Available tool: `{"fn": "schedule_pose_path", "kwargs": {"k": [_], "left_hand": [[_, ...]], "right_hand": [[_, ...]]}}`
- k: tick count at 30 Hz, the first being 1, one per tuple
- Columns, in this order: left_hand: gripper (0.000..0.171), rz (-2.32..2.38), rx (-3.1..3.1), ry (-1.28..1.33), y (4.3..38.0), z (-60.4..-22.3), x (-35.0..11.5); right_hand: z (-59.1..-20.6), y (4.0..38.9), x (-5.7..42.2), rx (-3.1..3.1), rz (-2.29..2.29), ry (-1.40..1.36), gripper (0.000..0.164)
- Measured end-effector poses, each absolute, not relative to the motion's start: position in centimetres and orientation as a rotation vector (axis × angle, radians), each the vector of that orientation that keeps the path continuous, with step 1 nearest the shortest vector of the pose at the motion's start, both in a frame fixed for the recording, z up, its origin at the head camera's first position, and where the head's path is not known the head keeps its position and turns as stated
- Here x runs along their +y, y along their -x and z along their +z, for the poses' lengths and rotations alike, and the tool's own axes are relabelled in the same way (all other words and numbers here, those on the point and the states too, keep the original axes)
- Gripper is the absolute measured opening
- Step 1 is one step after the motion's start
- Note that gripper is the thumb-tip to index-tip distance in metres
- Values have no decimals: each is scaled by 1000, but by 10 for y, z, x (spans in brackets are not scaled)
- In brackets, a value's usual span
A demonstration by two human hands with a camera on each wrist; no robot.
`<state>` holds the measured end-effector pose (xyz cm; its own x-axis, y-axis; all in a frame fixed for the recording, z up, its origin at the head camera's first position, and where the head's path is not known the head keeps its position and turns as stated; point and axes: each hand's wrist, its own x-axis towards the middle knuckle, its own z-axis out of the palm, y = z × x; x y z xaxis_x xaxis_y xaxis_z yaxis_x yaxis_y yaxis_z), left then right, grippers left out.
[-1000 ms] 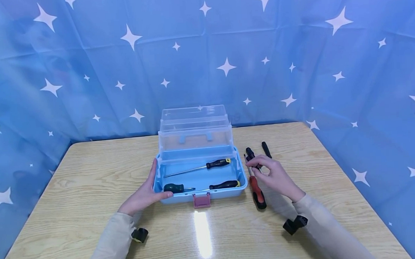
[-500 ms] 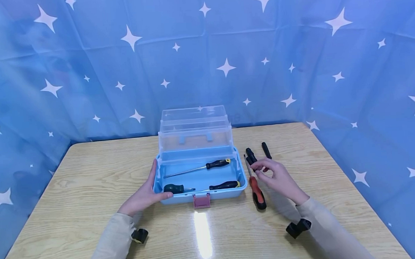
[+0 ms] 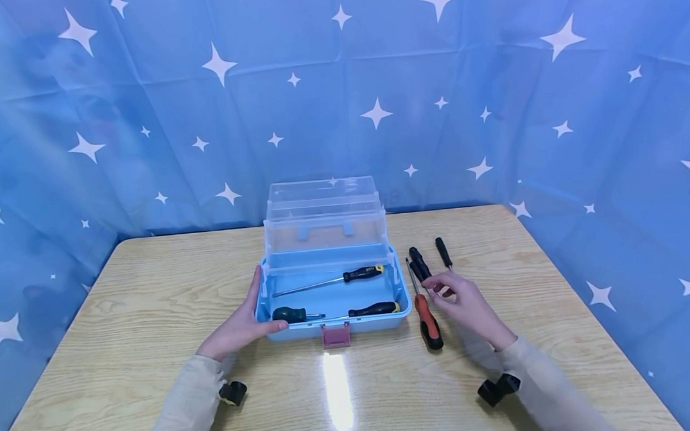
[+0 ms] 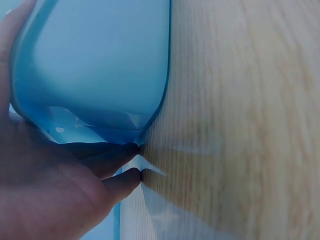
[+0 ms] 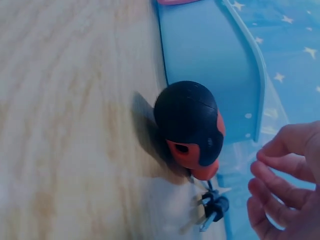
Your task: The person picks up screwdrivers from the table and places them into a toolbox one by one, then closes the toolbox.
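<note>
left hand (image 3: 241,323) is gripping the box (image 3: 304,332); right hand (image 3: 463,303) is hovering, fingers loosely curled, pinching nothing, black screwdriver (image 3: 419,262) lying just beyond its fingertips. lowering, then pinching squarely, should be working best.

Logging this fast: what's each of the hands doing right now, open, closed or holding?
Left hand: holding the box at its left end.
Right hand: open, fingers loosely bent, holding nothing, near the red screwdriver.
</note>
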<state>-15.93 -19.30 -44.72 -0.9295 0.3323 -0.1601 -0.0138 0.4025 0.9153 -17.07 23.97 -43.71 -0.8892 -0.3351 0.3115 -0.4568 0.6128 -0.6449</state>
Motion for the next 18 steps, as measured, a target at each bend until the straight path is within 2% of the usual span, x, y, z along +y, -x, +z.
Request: {"fn": "schedule_pose_path", "kwargs": {"k": [18], "left_hand": [[120,1546,2337,-279,159,-447,-193]], "right_hand": [[-452,161,241,-2756,1206,-542,27]]}}
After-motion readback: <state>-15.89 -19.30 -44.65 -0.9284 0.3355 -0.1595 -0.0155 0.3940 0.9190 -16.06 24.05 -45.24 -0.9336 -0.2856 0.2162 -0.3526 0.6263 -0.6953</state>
